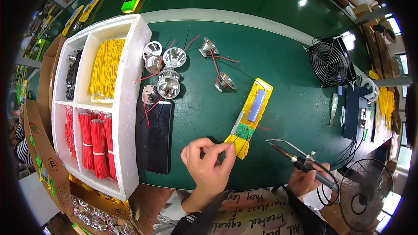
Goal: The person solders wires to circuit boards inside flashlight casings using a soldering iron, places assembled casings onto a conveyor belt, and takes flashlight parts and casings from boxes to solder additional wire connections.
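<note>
My left hand [209, 161] is closed in a pinch at the near end of a yellow flashlight housing [261, 88]. A thin dark wire runs from the green circuit board [244, 132] to its fingertips. The housing lies open and slanted on the bench, with a blue cylindrical battery cell [256, 105] above the board and a red wire sticking out to the right. My right hand [303, 180] grips a soldering iron [305, 164] with a thin metal feed tube beside it. The iron's tip points up and left, apart from the board.
Left stands a white foam box [135, 148] holding yellow, red and black wires. Beside it are several silver reflectors [169, 87] and a dark tablet-like slab [154, 137]. On the right are a square black fan [329, 63], a dark box-shaped unit [353, 113] and a round caged fan [365, 191].
</note>
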`<action>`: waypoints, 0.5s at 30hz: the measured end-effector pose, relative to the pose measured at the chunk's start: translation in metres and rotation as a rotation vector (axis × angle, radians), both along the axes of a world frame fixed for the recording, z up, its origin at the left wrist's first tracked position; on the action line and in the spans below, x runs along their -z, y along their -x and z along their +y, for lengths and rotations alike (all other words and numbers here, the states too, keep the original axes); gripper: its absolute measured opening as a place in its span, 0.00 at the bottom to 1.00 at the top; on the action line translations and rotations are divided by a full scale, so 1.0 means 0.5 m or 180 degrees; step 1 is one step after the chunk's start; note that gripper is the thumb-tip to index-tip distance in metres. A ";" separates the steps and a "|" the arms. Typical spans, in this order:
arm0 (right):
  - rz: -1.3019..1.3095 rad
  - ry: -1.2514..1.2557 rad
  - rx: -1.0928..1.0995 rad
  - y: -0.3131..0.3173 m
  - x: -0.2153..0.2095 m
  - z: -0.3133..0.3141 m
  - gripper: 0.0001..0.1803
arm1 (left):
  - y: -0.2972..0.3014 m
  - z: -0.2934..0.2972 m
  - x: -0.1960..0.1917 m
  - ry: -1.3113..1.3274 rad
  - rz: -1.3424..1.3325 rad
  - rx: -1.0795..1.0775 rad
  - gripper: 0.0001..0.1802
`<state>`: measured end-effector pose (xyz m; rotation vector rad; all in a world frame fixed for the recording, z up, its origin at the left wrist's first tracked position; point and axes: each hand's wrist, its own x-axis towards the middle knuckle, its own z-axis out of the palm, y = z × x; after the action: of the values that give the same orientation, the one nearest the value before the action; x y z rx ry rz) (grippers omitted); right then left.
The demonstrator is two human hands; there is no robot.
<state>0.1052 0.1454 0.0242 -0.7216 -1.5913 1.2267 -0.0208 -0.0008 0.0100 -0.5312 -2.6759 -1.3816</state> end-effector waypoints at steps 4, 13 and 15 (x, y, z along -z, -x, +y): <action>-0.0538 -0.0182 -0.0457 0.000 0.004 -0.030 0.25 | -0.003 -0.001 0.009 -0.0086 0.0101 -0.0081 0.07; -0.0612 -0.0480 -0.0848 0.017 0.029 -0.033 0.21 | 0.000 -0.003 0.019 -0.0350 0.0209 0.0007 0.11; -0.0617 -0.0388 -0.0849 0.020 0.026 -0.035 0.21 | 0.000 -0.005 0.017 -0.0320 0.0158 0.0015 0.11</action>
<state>0.0950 0.1278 0.0111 -0.5772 -1.9541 1.2649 -0.0208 -0.0032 0.0017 -0.5544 -2.5521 -1.4746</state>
